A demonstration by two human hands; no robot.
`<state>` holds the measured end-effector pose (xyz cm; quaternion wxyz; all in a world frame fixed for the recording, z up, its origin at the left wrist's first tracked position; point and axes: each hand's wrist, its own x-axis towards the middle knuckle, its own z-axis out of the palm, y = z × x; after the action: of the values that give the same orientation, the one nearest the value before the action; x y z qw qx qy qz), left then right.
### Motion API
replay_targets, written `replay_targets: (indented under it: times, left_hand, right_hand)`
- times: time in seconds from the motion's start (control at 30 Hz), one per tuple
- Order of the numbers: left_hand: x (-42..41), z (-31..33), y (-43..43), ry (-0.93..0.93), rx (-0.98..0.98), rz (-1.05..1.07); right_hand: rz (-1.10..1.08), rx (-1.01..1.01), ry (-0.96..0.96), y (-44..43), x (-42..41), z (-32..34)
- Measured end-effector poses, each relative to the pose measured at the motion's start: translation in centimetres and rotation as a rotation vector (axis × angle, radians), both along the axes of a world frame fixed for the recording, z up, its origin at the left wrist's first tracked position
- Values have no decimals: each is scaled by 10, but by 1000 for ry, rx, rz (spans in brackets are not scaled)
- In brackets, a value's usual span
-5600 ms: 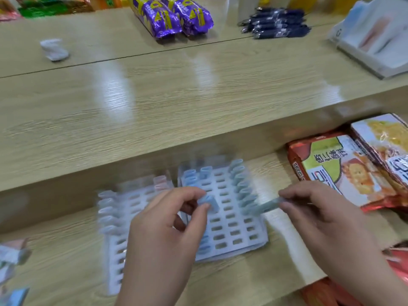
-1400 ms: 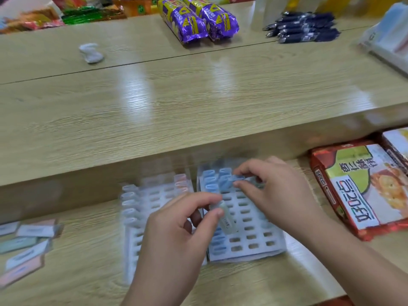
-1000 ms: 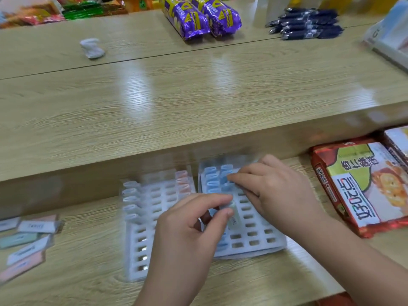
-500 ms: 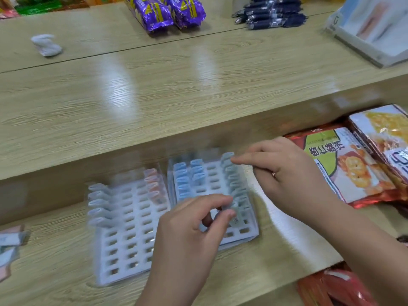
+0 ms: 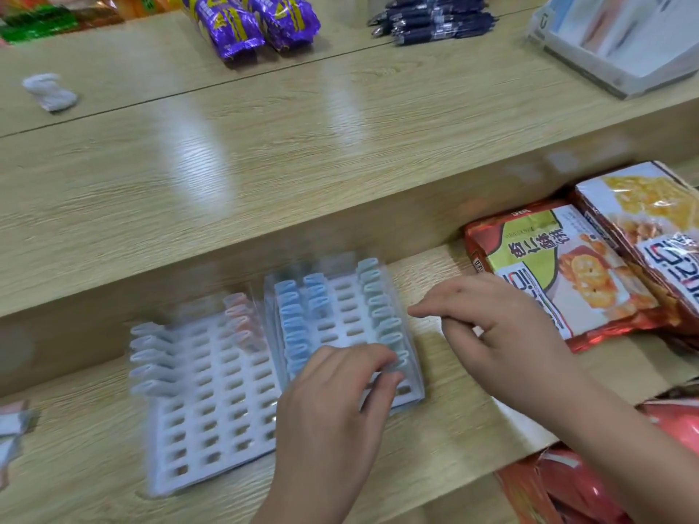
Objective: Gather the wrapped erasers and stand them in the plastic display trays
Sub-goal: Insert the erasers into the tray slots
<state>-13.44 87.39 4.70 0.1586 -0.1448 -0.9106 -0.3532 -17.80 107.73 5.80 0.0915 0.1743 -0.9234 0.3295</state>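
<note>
A pale wooden counter (image 5: 340,164) runs wide behind the right tray (image 5: 342,315). That tray lies on a lower shelf (image 5: 454,429) of the same wood. To the tray's right, two snack bags (image 5: 559,266) lie flat, one overlapping the other. Far behind it and to the right, a white box (image 5: 612,43) sits on the counter. Close against the tray's left side lies the left tray (image 5: 212,410), also white plastic with rows of slots.

My left hand (image 5: 329,417) reaches over the right tray's near end. Its thumb and forefinger are curled together, pinching an eraser (image 5: 382,374) at the tray's right-hand column. Blur hides whether it sits in a slot. My right hand (image 5: 491,327) hangs just right of the tray. Its fingers stretch toward the tray and hold nothing, and the forefinger tip is close to the tray's right edge.

Far behind the tray lie two purple packs (image 5: 249,24) and, to their right, a bundle of dark pens (image 5: 431,17).

Blue erasers (image 5: 291,327) stand along the tray's left side and green erasers (image 5: 382,308) along its right. In the left tray, pink erasers (image 5: 238,323) stand nearest the right tray and white erasers (image 5: 151,357) farthest from it. Loose erasers (image 5: 11,425) lie on the shelf well left of the tray. A crumpled white scrap (image 5: 49,92) lies on the counter, far behind it to the left.
</note>
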Motion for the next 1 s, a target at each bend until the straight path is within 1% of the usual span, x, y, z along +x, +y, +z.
replay_targets:
  times: [0.1, 0.23, 0.33, 0.4, 0.5, 0.6, 0.73, 0.8, 0.87, 0.93, 1.0]
  left_hand:
    - [2, -5, -1, 91, -88, -45]
    - [3, -12, -3, 161, -248, -55]
    - [6, -10, -8, 212, -317, -68]
    - [11, -4, -16, 198, -301, -43]
    - [23, 6, -50, 111, -190, 59]
    - [38, 9, -109, 95, -138, 186]
    - [65, 4, -208, 45, -123, 388]
    - [81, 1, -259, 41, -132, 487]
    - [97, -7, -308, 7, -149, 576]
    - [108, -16, -349, -84, -167, 652]
    - [114, -25, -378, -205, -167, 698]
  right_hand:
    - [-1, 42, -64, -5, 7, -8]
    - [-18, 30, -165, -9, 10, -14]
    - [-57, 32, -203, -10, 14, -11]
    - [-124, 1, -190, -14, 17, -5]
    - [-167, -91, -121, -40, 23, 13]
    - [-66, -125, -44, -92, 28, 31]
    - [91, -108, 19, -187, 34, 40]
    - [171, -82, 1, -238, 38, 38]
    - [270, -26, -57, -285, 44, 27]
    - [332, 68, -137, -328, 50, 12]
    - [354, 134, -170, -367, 50, -3]
